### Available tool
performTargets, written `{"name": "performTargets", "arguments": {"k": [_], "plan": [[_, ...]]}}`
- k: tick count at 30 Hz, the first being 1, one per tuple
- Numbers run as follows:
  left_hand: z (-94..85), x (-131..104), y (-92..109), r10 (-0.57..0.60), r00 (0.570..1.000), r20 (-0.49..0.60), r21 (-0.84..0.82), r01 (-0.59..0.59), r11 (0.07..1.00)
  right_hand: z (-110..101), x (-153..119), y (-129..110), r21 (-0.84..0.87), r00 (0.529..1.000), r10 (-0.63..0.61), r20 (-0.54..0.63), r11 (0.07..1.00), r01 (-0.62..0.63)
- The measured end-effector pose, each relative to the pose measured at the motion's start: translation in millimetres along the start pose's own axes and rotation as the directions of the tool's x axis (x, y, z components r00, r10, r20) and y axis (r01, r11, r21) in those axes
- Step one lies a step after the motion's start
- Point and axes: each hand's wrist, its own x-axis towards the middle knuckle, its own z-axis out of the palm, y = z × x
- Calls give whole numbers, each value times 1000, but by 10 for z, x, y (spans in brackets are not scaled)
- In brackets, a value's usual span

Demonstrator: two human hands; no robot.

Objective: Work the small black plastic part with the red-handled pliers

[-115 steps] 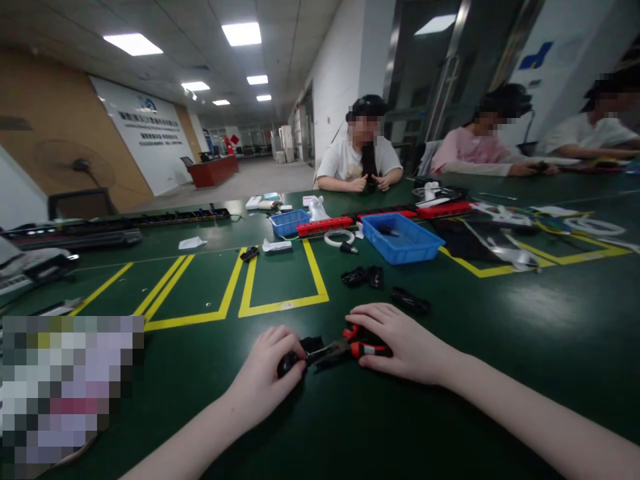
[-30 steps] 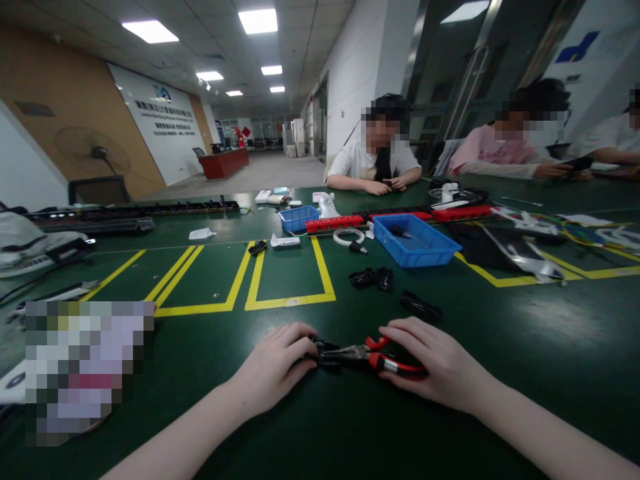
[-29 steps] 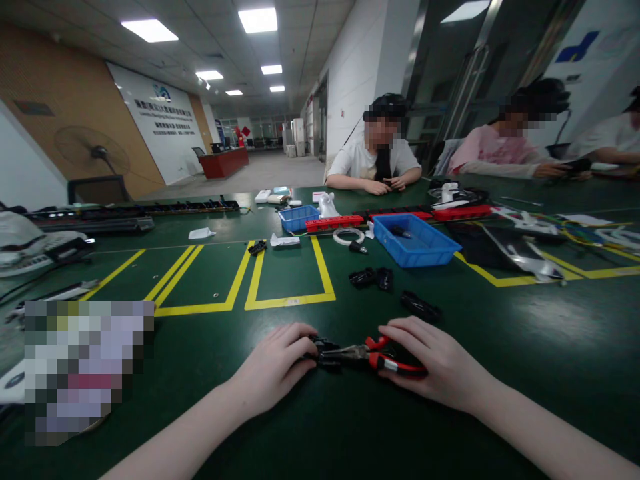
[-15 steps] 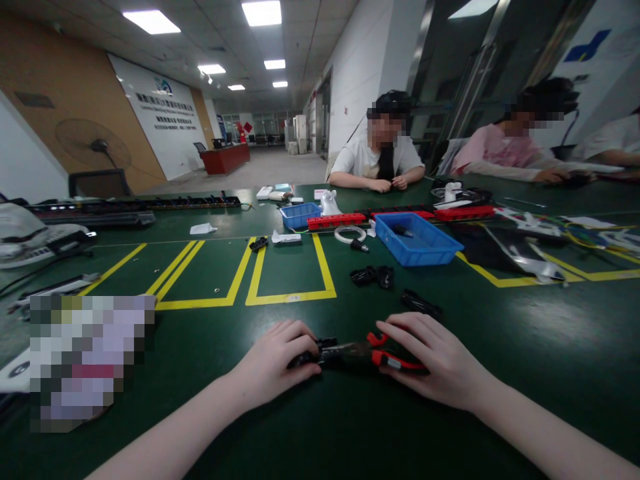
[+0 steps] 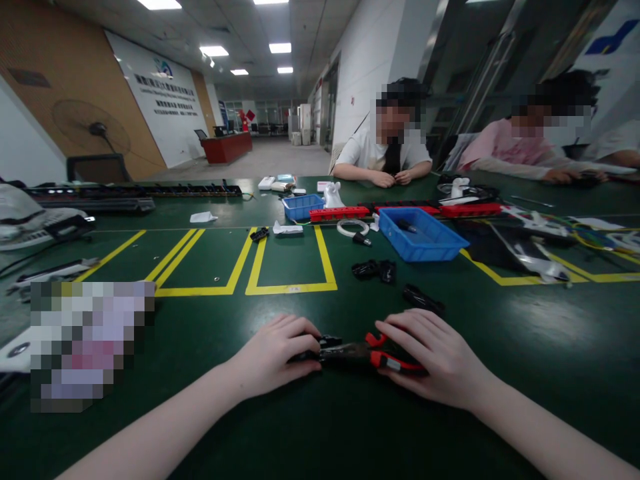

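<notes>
My right hand (image 5: 435, 350) is closed round the red handles of a pair of pliers (image 5: 387, 361), whose dark jaws point left. At the jaws' tip lies a small black part (image 5: 330, 342), partly covered by my fingers. My left hand (image 5: 285, 353) grips that part from the left between thumb and fingers. Its exact kind cannot be made out. Beyond my right hand rests a black piece (image 5: 423, 298) on the green table (image 5: 325, 427), and more black pieces (image 5: 374, 270) lie a little farther off.
A blue bin (image 5: 425, 243) with a black item inside stands beyond the black pieces; a smaller blue bin (image 5: 301, 208) is farther back. Red strips (image 5: 339, 214) and a coiled white cable (image 5: 353, 229) lie near them. Two people sit across the table; part of another shows at right.
The camera view has shifted slightly, so the scene sits a bit differently. My hands keep their hold on the black part and pliers, almost still; the plier jaws look sharper now.
</notes>
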Motion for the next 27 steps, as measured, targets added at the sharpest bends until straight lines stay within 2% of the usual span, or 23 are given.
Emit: {"name": "performTargets", "arguments": {"k": [8,21,27], "plan": [[38,-6,-56,2,1000,2,-23,-2,1000,-45,99,-56,0,1000,-7,15,1000,7],[8,-5,-18,-4,1000,12,-27,4,1000,-44,62,-38,26,1000,-28,14,999,27],[18,-6,-31,4,1000,13,-38,-4,999,23,-12,0,44,1000,-2,28,999,0]]}}
